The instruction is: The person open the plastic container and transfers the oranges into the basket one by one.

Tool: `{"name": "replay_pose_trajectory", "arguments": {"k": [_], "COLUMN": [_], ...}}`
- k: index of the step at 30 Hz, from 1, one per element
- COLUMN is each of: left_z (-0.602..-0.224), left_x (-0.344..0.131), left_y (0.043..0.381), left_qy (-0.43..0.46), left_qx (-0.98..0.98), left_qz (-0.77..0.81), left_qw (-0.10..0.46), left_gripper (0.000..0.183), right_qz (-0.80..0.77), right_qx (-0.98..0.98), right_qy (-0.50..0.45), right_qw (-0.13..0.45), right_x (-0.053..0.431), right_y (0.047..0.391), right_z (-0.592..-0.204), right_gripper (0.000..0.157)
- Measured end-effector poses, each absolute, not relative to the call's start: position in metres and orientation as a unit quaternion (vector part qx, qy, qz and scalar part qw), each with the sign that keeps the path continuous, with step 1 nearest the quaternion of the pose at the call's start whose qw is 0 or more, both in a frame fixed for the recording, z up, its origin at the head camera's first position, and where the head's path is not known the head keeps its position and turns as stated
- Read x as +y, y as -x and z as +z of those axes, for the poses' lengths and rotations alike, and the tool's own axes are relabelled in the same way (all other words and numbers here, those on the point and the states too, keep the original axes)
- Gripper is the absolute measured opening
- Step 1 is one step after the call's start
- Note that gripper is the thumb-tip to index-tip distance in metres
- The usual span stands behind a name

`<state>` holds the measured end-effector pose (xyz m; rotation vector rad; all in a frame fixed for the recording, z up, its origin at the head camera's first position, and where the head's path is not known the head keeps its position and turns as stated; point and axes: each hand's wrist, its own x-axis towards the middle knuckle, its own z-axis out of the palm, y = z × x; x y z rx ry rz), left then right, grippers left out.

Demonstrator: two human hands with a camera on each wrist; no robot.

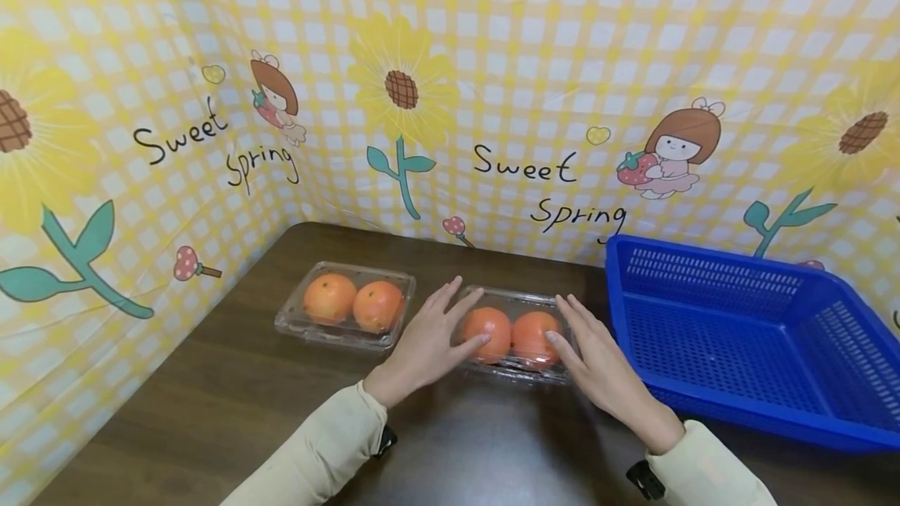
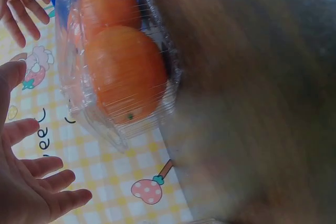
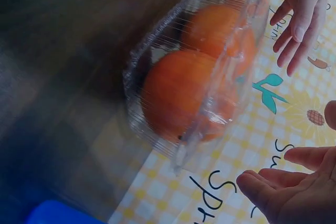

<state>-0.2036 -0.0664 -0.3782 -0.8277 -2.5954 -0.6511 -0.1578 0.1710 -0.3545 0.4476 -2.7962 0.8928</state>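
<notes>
A clear plastic clamshell box (image 1: 516, 372) with two oranges in it lies on the table, lid closed. My left hand (image 1: 427, 336) hovers at its left end, fingers spread and fairly straight. On the opposite end is my right hand (image 1: 598, 354), likewise spread, its thumb overlapping the right orange (image 1: 534, 338) in the head view. Both wrist views show a gap between the hands and the box; in the left wrist view the left fingers (image 2: 55, 179) are apart from its lid, and in the right wrist view the right fingers (image 3: 257, 184) are too.
A second clear box (image 1: 291, 322) holding two oranges sits to the left. At the right stands a blue perforated plastic basket (image 1: 710, 334), its left side close to my right hand. Behind the brown table (image 1: 450, 443) hangs a yellow checked cloth (image 1: 492, 100) with sunflowers.
</notes>
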Motion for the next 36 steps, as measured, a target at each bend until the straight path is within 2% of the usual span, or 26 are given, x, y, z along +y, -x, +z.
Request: {"name": "replay_pose_trajectory", "arguments": {"k": [19,36], "left_z": [-0.391,-0.400], "left_x": [-0.073,-0.074], "left_y": [0.199,0.203], "left_qy": [0.294,0.309], "left_qx": [-0.897,-0.894], "left_qz": [-0.298,-0.297], "left_qw": [0.142,0.135], "left_gripper": [0.053,0.053], "right_qz": [0.270,0.281], "right_qx": [-0.930,-0.918], "right_qy": [-0.185,-0.189], "right_qw": [0.168,0.205], "right_x": [0.175,0.181], "right_y": [0.149,0.151], "right_z": [-0.386,-0.399], "right_gripper": [0.053,0.046]}}
